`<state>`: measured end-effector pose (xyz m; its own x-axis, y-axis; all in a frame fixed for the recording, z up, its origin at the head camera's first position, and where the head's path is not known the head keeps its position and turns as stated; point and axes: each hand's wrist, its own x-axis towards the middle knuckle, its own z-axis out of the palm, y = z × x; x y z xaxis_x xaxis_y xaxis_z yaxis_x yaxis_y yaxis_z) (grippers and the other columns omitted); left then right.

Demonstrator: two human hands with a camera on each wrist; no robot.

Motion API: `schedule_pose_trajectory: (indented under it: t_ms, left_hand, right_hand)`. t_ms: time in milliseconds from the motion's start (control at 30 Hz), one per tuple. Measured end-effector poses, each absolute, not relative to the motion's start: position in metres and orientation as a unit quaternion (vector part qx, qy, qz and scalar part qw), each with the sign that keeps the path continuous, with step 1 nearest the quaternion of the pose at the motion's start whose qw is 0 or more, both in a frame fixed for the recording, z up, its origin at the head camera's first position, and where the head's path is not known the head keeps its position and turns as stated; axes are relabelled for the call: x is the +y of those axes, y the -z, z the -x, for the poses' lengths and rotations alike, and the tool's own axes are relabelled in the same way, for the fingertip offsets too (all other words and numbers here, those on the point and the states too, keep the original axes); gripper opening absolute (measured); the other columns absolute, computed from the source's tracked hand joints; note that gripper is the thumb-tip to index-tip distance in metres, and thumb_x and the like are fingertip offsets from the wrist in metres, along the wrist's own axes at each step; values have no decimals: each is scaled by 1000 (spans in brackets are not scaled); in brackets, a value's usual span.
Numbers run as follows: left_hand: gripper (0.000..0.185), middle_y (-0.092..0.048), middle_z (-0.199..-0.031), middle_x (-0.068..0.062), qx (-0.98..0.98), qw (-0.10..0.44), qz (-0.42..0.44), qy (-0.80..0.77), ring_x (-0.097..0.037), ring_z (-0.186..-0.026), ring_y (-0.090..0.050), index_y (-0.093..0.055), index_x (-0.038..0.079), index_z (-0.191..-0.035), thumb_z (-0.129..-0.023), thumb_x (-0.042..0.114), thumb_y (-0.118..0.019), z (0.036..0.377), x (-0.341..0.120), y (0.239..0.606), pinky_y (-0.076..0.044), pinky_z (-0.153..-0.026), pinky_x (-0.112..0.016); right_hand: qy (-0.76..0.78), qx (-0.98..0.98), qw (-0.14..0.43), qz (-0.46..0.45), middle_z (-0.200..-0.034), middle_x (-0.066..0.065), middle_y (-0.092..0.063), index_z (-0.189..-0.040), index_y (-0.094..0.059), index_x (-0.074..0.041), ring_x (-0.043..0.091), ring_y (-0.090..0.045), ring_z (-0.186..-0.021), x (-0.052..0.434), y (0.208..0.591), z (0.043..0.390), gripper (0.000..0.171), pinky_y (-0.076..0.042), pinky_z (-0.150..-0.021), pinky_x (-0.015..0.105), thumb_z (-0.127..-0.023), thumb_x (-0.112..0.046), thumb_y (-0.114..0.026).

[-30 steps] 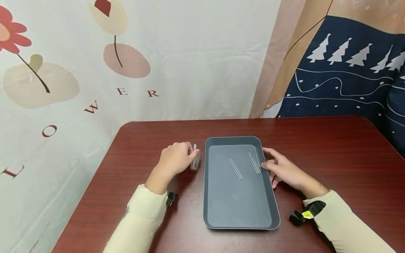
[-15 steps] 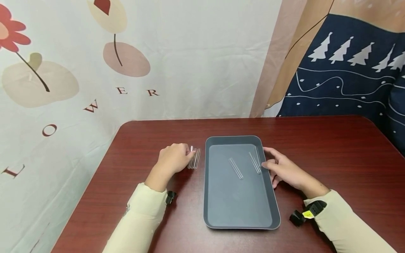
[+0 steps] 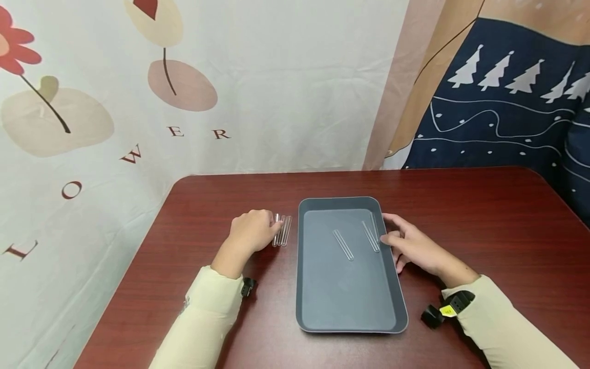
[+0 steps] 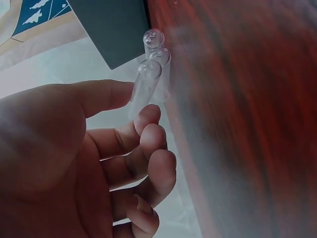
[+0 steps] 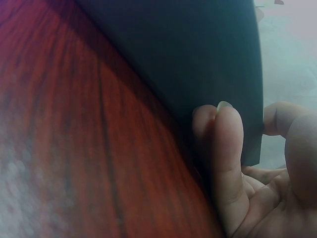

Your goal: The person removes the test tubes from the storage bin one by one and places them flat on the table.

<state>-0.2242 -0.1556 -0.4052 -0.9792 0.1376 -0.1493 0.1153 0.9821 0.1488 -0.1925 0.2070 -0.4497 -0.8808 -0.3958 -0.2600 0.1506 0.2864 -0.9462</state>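
Far left: cloth backdrop point(image 3: 92, 128), pale, creased, printed with flowers and letters. Below it, worktop point(image 3: 484, 230), dark red wood grain, rounded corners.

Left hand point(image 3: 252, 231), cream sleeve, knuckles up on the worktop; fingers curled, thumb and fingertips point(image 4: 148, 116) at the near ends of the tubes point(image 3: 281, 230). Contact visible on one tube at least; true pinch or mere touch, cannot tell. Tubes: three, clear glass, slender, round-bottomed, lying side by side and parallel on the worktop, just left of the tray point(image 3: 350, 307), between hand and tray rim. Rounded ends directed away from the hand in the left wrist view.

Centre: tray, dark grey, rectangular, rounded corners, low raised rim, matt floor. Inside, loose tube point(image 3: 343, 245), clear, lying diagonally near the middle; tube pair point(image 3: 371, 235), same glass, close against the right wall.

Right hand point(image 3: 412, 247), fingers loosely bent, pressed against the outer right rim of the tray, thumb over the edge, just beside the tube pair. Small black clip point(image 3: 433, 316) with yellow tag by the right cuff.

Far right: dark blue cloth point(image 3: 507, 102) with white trees.
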Motion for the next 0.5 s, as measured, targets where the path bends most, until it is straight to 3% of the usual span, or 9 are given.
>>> schedule_pose_trajectory:
  t_ms: [500]
  left_hand:
    - [48,-42,-58,1,990,103,-68,-67,-21,-64,-54,-45,16,-61,-100,44,-55,223,-157,405,-39,-63,-40]
  right_hand:
    - [591,768,234,81,-86,13,-66,-157,-18,-11,18,-61,-50,207,450,194,67,-55,-48,42,-101,-14,-54]
